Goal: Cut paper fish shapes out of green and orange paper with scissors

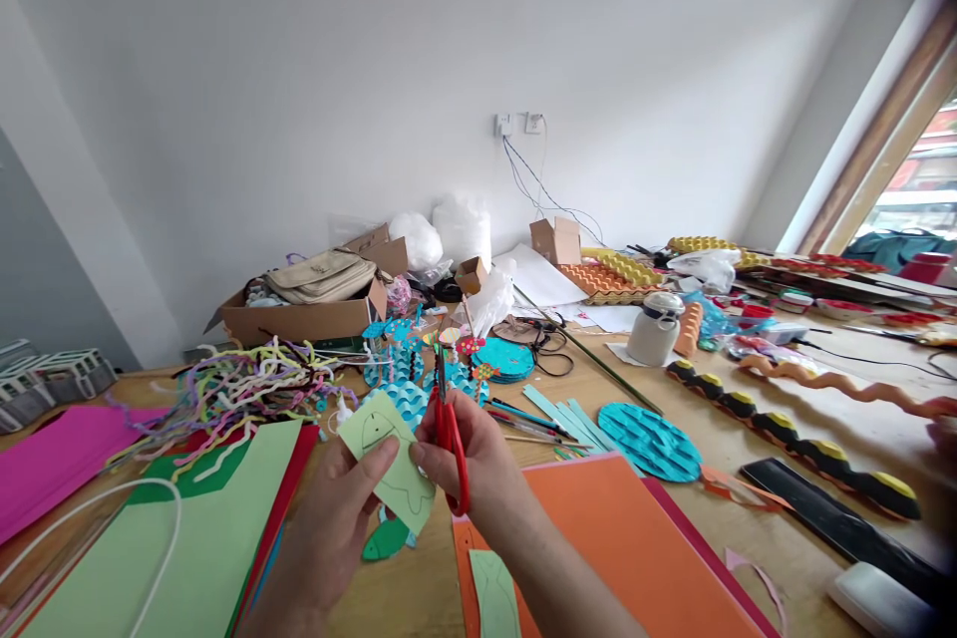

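Observation:
Between the thumb and fingers of my left hand (348, 488) is a light green paper piece (400, 478) with a fish outline drawn on it. My right hand (478, 459) grips red-handled scissors (458, 464), their blades pointing up and away beside the paper. The right fingertips sit close to the paper's edge; whether they also pinch it I cannot tell. Below the hands a dark green paper fish (387, 539) lies on the table. Another light green strip with drawn lines (493, 593) rests on the orange paper (613, 538), partly under my right forearm.
Green paper sheets (216, 538) and a heap of pipe cleaners (246, 389) lie left. Ahead stand blue decorations with small paper fish (408, 389). To the right are a blue textured disc (650, 441), a white jar (655, 329) and a black-and-yellow painted strip (793, 434).

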`<control>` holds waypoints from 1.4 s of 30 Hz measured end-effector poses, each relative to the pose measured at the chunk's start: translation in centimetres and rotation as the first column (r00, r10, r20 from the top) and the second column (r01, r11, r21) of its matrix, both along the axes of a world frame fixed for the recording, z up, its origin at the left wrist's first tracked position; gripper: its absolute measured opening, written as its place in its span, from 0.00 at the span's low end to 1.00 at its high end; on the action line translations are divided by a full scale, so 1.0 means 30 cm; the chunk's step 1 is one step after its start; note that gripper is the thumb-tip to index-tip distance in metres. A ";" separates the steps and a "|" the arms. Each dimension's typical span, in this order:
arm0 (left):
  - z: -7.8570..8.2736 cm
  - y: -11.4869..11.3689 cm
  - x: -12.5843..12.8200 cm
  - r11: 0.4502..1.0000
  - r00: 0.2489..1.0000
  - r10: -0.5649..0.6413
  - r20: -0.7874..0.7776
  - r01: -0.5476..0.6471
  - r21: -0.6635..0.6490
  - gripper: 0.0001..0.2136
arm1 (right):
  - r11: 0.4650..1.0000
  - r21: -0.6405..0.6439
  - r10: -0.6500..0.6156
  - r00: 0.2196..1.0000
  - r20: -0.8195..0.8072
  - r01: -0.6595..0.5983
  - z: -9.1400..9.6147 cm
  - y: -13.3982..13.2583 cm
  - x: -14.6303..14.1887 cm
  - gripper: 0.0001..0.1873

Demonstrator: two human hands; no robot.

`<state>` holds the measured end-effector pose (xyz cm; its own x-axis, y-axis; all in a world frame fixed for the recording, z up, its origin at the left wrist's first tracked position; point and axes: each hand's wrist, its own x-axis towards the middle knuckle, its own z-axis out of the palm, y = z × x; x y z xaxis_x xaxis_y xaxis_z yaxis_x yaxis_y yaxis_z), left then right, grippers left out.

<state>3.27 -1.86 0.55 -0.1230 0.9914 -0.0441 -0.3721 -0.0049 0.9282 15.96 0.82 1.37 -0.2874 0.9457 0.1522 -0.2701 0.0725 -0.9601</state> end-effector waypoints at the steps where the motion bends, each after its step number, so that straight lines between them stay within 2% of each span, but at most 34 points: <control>1: -0.001 0.000 -0.001 1.000 1.000 -0.004 0.010 0.004 -0.009 0.14 | 1.000 0.003 0.005 1.000 0.007 -0.005 0.000 -0.003 0.000 0.13; 6: 0.000 0.006 -0.004 0.999 0.999 0.049 -0.004 -0.049 0.009 0.12 | 0.998 0.065 0.009 0.997 0.078 -0.014 -0.028 -0.014 0.011 0.12; 10: 0.013 0.000 -0.009 0.991 0.991 0.129 0.044 -0.130 0.035 0.10 | 0.972 0.228 -0.119 0.950 0.290 0.052 -0.106 -0.019 0.018 0.11; 12: 0.017 -0.006 -0.008 0.991 0.987 0.131 0.089 -0.134 0.020 0.10 | 0.963 0.269 -0.126 0.924 0.362 0.025 -0.143 -0.028 0.016 0.12; 15: 0.018 -0.009 -0.004 0.991 0.985 0.134 0.108 -0.136 0.015 0.10 | 0.969 0.246 -0.066 0.920 0.386 -0.034 -0.160 -0.050 0.010 0.14; 19: 0.015 0.001 -0.001 0.981 0.981 0.190 0.031 -0.191 0.040 0.10 | 0.974 0.206 0.012 0.926 0.376 -0.096 -0.136 -0.078 0.001 0.14; 27: 0.004 0.004 -0.009 0.974 0.971 0.225 -0.086 -0.224 0.015 0.11 | 0.989 0.020 0.136 0.953 0.270 -0.147 -0.134 -0.093 -0.019 0.14; 35: 0.002 0.007 -0.007 0.978 0.969 0.208 -0.131 -0.202 0.060 0.07 | 0.993 -0.015 0.120 0.961 0.248 -0.120 -0.129 -0.098 -0.025 0.17; 42: 0.005 0.003 0.001 0.964 0.951 0.265 -0.157 -0.261 0.049 0.09 | 0.995 -0.016 0.104 0.965 0.241 -0.103 -0.137 -0.097 -0.028 0.20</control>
